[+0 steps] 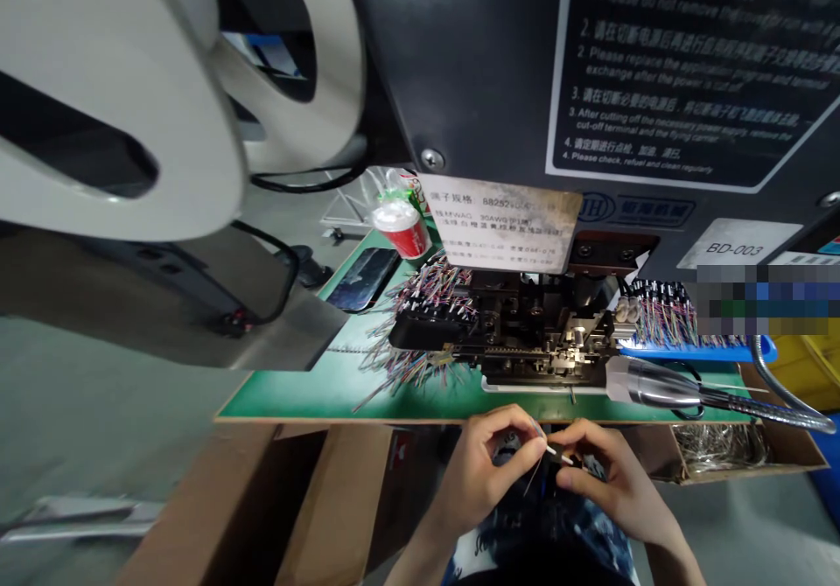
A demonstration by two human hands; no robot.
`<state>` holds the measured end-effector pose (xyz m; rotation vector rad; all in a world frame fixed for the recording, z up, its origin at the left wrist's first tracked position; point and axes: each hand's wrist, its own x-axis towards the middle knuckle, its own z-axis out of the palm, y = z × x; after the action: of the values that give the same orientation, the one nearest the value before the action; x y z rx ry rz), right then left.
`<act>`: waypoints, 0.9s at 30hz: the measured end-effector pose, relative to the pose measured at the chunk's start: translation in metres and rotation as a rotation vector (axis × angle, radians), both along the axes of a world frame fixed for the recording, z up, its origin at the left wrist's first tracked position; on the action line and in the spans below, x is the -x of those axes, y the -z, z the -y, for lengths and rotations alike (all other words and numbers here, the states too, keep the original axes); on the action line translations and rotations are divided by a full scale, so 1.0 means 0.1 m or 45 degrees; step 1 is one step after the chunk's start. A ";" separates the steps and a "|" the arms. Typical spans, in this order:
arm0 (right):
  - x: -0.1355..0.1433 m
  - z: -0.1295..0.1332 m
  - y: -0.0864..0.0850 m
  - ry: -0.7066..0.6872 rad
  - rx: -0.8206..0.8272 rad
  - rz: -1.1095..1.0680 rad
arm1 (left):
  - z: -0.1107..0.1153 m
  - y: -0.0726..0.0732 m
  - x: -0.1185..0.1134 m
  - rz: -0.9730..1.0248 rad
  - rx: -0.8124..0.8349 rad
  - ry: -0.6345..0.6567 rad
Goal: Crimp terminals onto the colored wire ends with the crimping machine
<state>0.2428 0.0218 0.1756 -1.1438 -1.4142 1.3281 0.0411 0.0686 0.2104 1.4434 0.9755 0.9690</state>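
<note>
Nearest, the left hand [482, 463] pinches a thin wire [539, 436] between thumb and forefinger; the right hand [607, 472] pinches a small dark connector [570, 462] just beside it, below the near edge of the green table [289, 394]; farther off, a wire bundle [420, 324] lies left of the crimping machine [538, 332].

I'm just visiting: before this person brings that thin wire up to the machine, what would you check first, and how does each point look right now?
1. Thin wire pinched between both hands: ok.
2. Left hand grip on it: ok, fingertips closed.
3. Right hand grip: ok; it also holds a small dark part, unclear what.
4. Wire end stripped and straight: cannot tell, too small.
5. Crimping machine mouth free of stray wires: cannot tell; loose coloured wires lie at its left side.
6. Gooseneck lamp aimed at the machine: ok.
</note>
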 end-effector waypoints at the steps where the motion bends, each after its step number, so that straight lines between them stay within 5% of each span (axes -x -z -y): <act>1: 0.00 -0.01 -0.01 0.028 -0.078 0.054 | 0.00 0.01 0.01 0.001 0.007 -0.010; 12: -0.09 -0.12 -0.19 -0.262 -0.700 0.804 | -0.02 -0.08 0.11 -0.487 -0.361 0.262; 17: -0.02 -0.09 -0.19 -0.041 -0.512 0.444 | -0.02 -0.08 0.06 -0.256 -0.296 0.070; 22: 0.26 0.05 -0.10 0.414 -0.192 0.019 | 0.05 0.12 -0.16 0.224 -0.229 -0.219; 27: 0.45 0.13 0.02 0.582 -0.055 -0.249 | 0.16 0.25 -0.40 0.537 -0.151 -0.338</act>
<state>0.1981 0.0085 0.1739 -1.1856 -0.9625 1.0437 0.0813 0.0529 0.1858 1.1524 0.8148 1.4783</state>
